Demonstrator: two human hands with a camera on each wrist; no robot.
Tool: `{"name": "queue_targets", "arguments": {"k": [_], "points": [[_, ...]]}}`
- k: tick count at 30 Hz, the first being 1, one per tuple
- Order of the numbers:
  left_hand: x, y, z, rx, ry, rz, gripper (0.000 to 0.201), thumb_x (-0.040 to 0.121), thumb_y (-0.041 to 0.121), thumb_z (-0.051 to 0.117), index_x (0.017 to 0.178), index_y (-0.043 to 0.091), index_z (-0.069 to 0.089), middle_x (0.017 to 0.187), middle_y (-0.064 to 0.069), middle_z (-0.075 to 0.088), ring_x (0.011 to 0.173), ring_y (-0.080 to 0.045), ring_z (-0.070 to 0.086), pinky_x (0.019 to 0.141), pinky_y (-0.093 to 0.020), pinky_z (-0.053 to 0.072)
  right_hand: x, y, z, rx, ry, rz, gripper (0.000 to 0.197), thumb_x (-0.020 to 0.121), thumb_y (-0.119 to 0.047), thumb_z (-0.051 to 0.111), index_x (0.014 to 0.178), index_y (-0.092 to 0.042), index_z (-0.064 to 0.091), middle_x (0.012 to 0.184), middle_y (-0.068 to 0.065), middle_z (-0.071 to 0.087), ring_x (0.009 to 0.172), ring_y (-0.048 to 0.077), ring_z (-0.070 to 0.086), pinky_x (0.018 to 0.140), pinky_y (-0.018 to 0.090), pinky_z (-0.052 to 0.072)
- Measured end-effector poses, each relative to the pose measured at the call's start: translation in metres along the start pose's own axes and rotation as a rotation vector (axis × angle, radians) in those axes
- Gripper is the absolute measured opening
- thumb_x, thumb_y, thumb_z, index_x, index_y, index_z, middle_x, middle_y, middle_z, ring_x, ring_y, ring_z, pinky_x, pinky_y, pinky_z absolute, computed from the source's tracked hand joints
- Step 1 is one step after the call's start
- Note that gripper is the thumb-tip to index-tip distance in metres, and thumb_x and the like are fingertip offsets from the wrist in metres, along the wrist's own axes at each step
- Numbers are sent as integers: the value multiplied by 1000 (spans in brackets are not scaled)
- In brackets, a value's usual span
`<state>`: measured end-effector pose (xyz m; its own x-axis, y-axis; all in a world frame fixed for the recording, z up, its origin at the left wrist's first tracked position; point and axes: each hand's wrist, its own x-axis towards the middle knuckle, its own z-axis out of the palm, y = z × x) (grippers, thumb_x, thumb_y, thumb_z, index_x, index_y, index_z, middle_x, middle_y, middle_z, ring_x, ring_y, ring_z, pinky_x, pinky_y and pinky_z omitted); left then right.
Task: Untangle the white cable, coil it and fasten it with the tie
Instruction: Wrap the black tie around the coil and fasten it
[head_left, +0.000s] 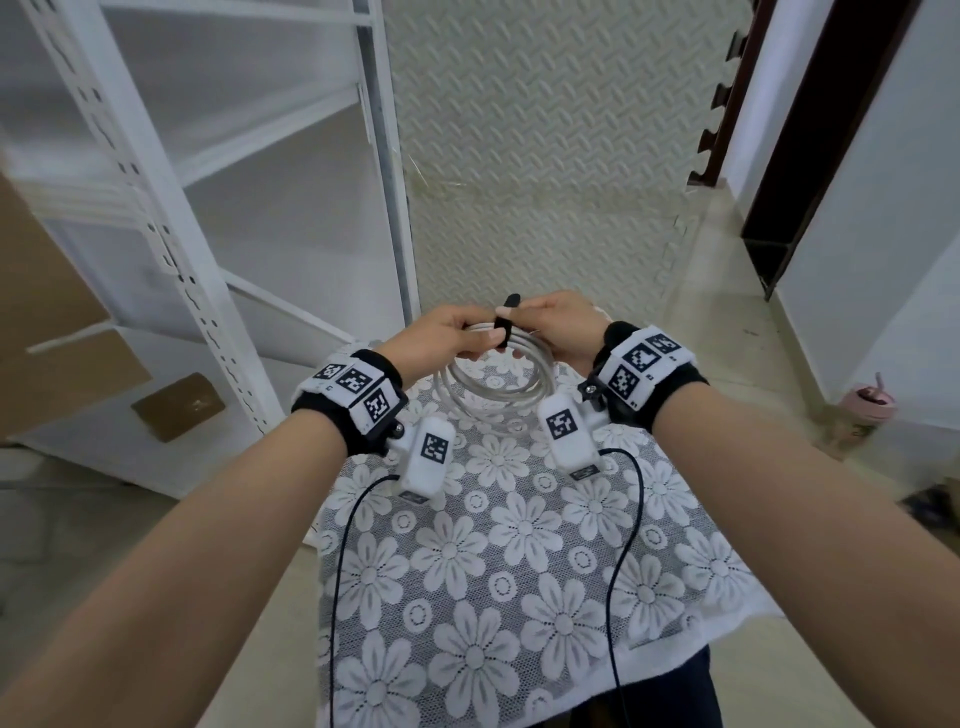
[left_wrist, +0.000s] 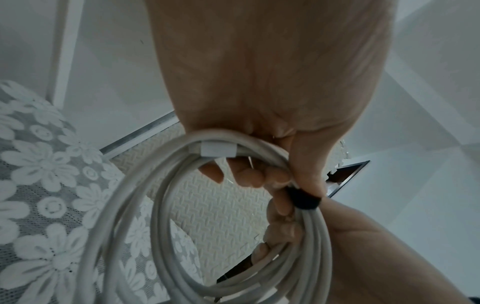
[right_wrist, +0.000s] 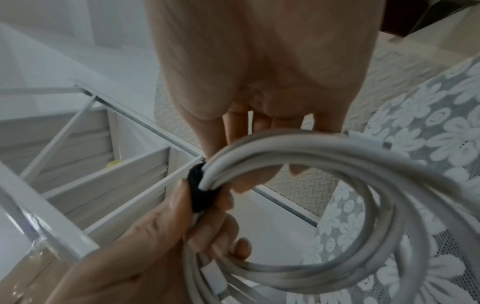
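The white cable (head_left: 493, 397) is wound into a coil of several loops and held in the air over the far edge of the lace-covered table (head_left: 519, 545). A black tie (head_left: 502, 332) wraps the top of the coil, and its free end sticks up between my hands. My left hand (head_left: 465, 340) grips the loops just left of the tie, with its thumb on the tie (left_wrist: 306, 200). My right hand (head_left: 543, 335) grips the loops just right of it. In the right wrist view the tie (right_wrist: 200, 191) sits between both hands. A white plug (left_wrist: 215, 150) lies along the cable (left_wrist: 145, 205).
A white metal shelf rack (head_left: 208, 218) stands to the left, with cardboard (head_left: 176, 405) at its foot. Textured foam mats (head_left: 545, 156) cover the floor ahead. A pink cup (head_left: 866, 408) stands on the floor at the right, near a dark door frame (head_left: 810, 156).
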<state>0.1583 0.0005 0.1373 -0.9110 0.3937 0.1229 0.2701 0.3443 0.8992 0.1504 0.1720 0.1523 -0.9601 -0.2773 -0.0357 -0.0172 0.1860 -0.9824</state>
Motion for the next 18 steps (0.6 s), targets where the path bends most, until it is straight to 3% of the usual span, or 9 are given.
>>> {"name": "queue_targets", "arguments": {"k": [2,5,7,8,10,13,15,18], "points": [[-1,2,-1,1,-18,14,14,95,10,54,87,5,65,59,17,54,58,0,43,61,-12,36,4,2,1,-49,50,-17,21,87,-22,66,86,-1,66,64,5,66,47,7,59,50,18,48],[-2,2,-4,-56,-16,-11,19,96,13,54,80,10,64,53,14,53,55,-5,40,57,-14,33,6,7,0,-96,119,-56,40,83,-29,70,118,-13,59,101,8,68,82,17,67,77,31,55],[0,-2,-8,-148,7,-39,19,93,21,59,79,10,67,55,6,50,57,-14,36,59,-21,30,1,5,0,-129,164,-142,45,86,-27,67,128,-20,51,113,2,61,94,14,62,77,23,52],[1,-3,-10,-173,24,-54,19,92,21,59,79,9,67,56,2,48,57,-15,35,60,-22,30,-2,3,0,-145,202,-210,39,87,-25,65,125,-23,54,118,0,59,99,12,60,78,21,50],[2,-2,-11,-180,55,-66,20,94,14,56,79,5,65,54,2,46,53,-9,39,58,-18,33,-6,1,-2,-169,271,-319,20,85,-21,66,105,-26,66,124,-6,56,108,10,55,91,29,47],[5,-1,-11,-195,94,-70,19,95,13,54,82,2,64,58,-1,46,52,-7,39,56,-19,34,-12,0,-3,-217,205,-362,5,79,-14,71,82,-17,73,132,-9,49,126,10,42,108,38,31],[7,-3,-12,-283,140,-85,18,95,13,53,86,2,64,62,-3,44,53,-8,39,56,-22,32,-14,1,-3,-346,147,-391,5,79,-14,71,82,-14,75,142,-8,43,134,12,32,111,38,21],[10,-2,-12,-390,202,-114,20,96,16,52,84,5,63,55,4,43,51,-7,40,55,-21,32,-12,8,0,-722,136,-437,15,86,-22,64,94,-19,76,153,-4,30,141,20,21,115,41,14]]}}
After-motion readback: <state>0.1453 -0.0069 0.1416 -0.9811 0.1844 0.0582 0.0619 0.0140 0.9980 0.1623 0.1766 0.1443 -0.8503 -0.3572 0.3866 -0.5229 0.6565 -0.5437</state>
